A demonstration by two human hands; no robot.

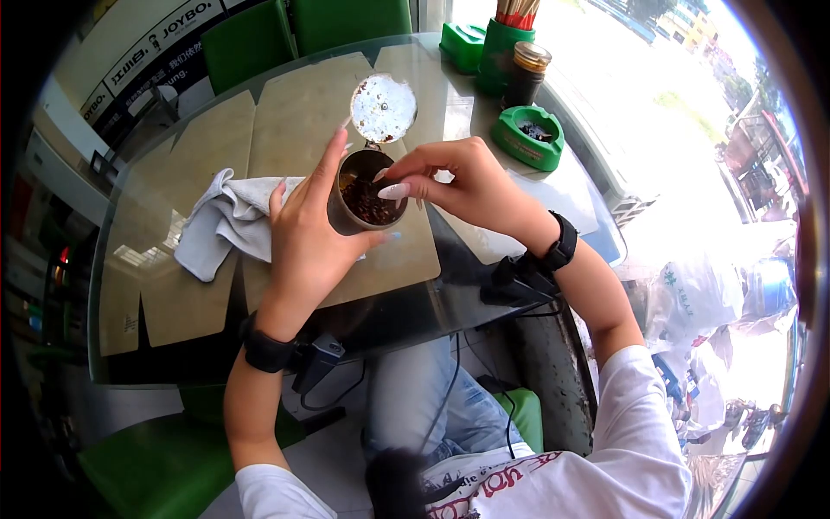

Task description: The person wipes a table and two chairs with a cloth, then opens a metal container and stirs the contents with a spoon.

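My left hand (313, 212) is wrapped round the side of a small metal condiment pot (343, 216), thumb at its near side. Dark reddish-brown bits, like chili flakes, lie inside. Its round hinged lid (383, 108) is flipped open on the far side, with specks on its pale inner face. My right hand (458, 182) reaches over the right rim, thumb and fingers pinched together at the mouth. What the pinch holds, if anything, I cannot make out. A crumpled grey cloth (226, 221) lies on the table to the left, partly behind my left hand.
The glass-topped table (194, 298) has beige sheets under it. At the back right stand a green ashtray (529, 138), a dark jar with a gold lid (526, 76), a green chopstick holder (501, 54) and a green box (462, 45). Green chairs (350, 22) stand beyond the table.
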